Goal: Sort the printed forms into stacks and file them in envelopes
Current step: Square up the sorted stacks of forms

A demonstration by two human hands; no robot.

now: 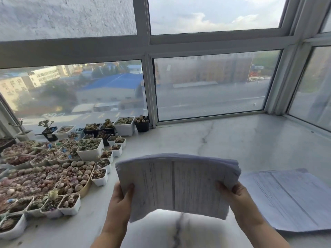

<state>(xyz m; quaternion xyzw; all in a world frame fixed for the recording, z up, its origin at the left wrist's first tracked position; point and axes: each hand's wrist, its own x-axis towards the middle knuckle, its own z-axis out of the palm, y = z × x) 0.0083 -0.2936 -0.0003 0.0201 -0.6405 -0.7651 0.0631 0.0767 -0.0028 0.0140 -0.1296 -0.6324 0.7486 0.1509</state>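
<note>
Over the marble bench (241, 140), head view: a thick sheaf of printed forms (177, 183) was held in the air, clear of the surface, just in front of the person.
Left hand (121, 199): clamped on the sheaf's left edge, thumb on top and fingers beneath.
Right hand (234, 194): clamped on the right edge the same way.
Why held so: a grip at both sides let the sheaf bow upward in the middle, likely to square or fan it before sorting.
Stacks counted: two, one in the hands and one flat stack (290, 199) lying on the bench just to the right, probably forms already sorted out.
Envelopes: none in view.
Succulent pots (89, 149): too many to count, crowded along the left by the window (209, 86), well apart from the flat stack.
</note>
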